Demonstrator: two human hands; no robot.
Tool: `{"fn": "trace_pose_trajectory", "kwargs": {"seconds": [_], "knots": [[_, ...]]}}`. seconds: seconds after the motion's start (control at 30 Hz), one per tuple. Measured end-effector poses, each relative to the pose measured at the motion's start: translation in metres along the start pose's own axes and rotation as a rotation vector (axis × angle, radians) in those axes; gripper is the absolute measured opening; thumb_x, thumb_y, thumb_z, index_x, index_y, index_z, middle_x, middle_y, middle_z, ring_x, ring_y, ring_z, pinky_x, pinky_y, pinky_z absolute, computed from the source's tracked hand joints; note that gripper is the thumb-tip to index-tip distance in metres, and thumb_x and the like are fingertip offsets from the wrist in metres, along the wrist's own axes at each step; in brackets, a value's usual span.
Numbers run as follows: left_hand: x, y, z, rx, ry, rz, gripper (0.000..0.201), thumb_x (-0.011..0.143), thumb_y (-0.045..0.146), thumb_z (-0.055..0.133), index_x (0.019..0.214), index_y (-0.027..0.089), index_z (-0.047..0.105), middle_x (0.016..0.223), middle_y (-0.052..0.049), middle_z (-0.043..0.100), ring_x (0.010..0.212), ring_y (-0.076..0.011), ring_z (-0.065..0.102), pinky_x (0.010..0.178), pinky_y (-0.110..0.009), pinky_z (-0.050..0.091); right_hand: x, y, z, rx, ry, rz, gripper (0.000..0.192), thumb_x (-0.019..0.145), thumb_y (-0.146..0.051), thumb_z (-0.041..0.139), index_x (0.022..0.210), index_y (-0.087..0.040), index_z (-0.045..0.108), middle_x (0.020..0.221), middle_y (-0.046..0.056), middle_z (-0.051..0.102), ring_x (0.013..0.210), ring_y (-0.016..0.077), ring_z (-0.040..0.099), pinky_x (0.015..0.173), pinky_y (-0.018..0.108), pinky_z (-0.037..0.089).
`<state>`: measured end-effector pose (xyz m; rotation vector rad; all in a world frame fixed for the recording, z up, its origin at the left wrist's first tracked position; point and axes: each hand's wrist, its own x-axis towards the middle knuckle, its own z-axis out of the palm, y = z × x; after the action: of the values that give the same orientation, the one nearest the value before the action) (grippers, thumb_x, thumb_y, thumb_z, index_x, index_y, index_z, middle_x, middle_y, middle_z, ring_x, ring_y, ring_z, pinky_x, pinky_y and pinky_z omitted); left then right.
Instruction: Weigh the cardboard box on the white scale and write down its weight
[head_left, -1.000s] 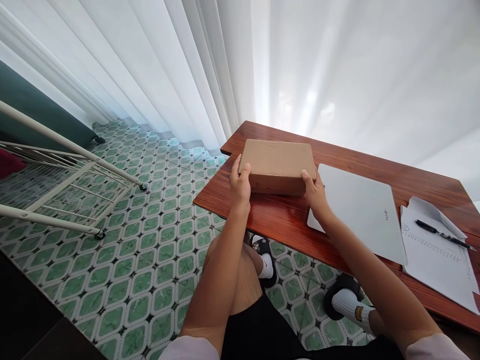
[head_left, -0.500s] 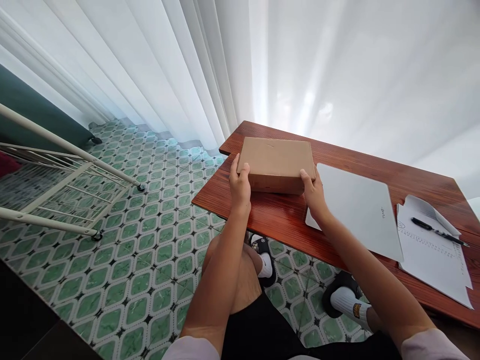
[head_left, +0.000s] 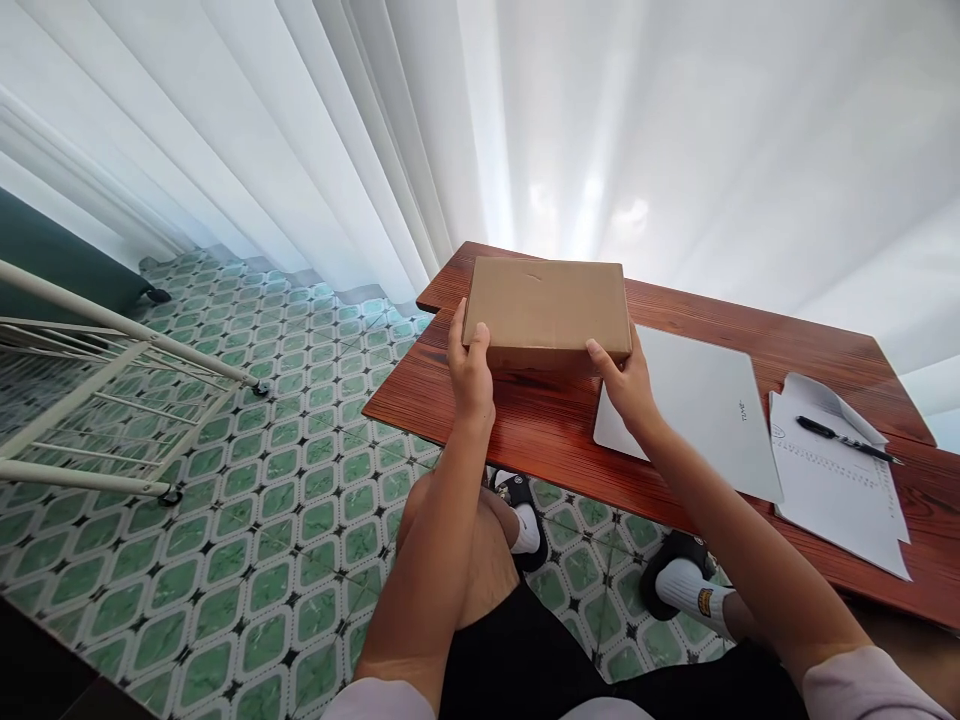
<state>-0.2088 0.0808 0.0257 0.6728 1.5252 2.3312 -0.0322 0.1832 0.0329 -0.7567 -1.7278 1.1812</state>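
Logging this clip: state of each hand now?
Left hand: closed on the cardboard box, gripping its left end.
Right hand: closed on the same box, gripping its right end.

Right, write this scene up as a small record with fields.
Left hand: grips near left corner of brown rectangular cardboard box
Right hand: grips its near right corner
Surface below: reddish-brown wooden table; whether the box touches it is unclear
Right of box: flat pale-grey laptop-like slab
Farther right: black pen on white paper sheets
Underfoot: green-and-white tiled floor
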Motion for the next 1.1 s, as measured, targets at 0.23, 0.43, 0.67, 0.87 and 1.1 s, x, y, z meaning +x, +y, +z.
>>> {"fn": "trace_pose_trajectory", "kwargs": {"seconds": [0.23, 0.43, 0.67, 0.87, 1.1], "knots": [[-0.009, -0.001, 0.013, -0.012, -0.111, 0.101, 0.047, 0.102, 0.042, 0.054, 0.146, 0.024, 0.054, 0.16, -0.002, 0.042, 0.148, -0.0171, 0.04, 0.122, -0.029, 0.037, -0.002, -0.002, -0.023, -0.032, 0.026, -0.025, 0.081, 0.088, -0.063, 0.071, 0.156, -0.032, 0.041, 0.15, 0.009, 0.053, 0.131, 0.0319, 0.055, 0.112, 0.055, 0.048], [-0.018, 0.003, 0.026, -0.07, -0.276, 0.1, 0.049, 0.103, 0.052, 0.054, 0.146, 0.03, 0.056, 0.158, 0.001, 0.045, 0.152, -0.0219, 0.033, 0.127, -0.036, 0.03, -0.008, -0.006, -0.051, -0.056, 0.073, -0.032, 0.076, 0.088, -0.061, 0.072, 0.153, -0.031, 0.046, 0.149, 0.008, 0.054, 0.13, 0.0304, 0.056, 0.114, 0.052, 0.046], [-0.032, 0.005, 0.041, -0.089, -0.422, 0.05, 0.055, 0.098, 0.057, 0.06, 0.146, 0.031, 0.057, 0.159, 0.0, 0.044, 0.153, -0.025, 0.031, 0.13, -0.04, 0.024, -0.024, -0.009, -0.086, -0.07, 0.118, -0.023, 0.082, 0.088, -0.064, 0.072, 0.157, -0.032, 0.04, 0.154, 0.009, 0.049, 0.136, 0.0322, 0.052, 0.114, 0.053, 0.047], [-0.045, 0.006, 0.052, -0.143, -0.549, 0.046, 0.052, 0.099, 0.052, 0.06, 0.147, 0.033, 0.057, 0.161, 0.002, 0.04, 0.155, -0.0238, 0.025, 0.13, -0.038, 0.024, -0.038, -0.013, -0.122, -0.106, 0.073, -0.015, 0.076, 0.09, -0.066, 0.069, 0.154, -0.032, 0.046, 0.145, 0.009, 0.057, 0.135, 0.0331, 0.053, 0.114, 0.054, 0.047], [-0.063, 0.003, 0.063, -0.131, -0.65, 0.048, 0.048, 0.102, 0.047, 0.053, 0.147, 0.033, 0.057, 0.156, 0.0, 0.047, 0.156, -0.0242, 0.023, 0.131, -0.042, 0.024, -0.063, -0.015, -0.169, -0.067, -0.089, -0.04, 0.07, 0.099, -0.064, 0.057, 0.16, -0.038, 0.036, 0.165, -0.001, 0.037, 0.153, 0.0293, 0.033, 0.125, 0.051, 0.033]]}}
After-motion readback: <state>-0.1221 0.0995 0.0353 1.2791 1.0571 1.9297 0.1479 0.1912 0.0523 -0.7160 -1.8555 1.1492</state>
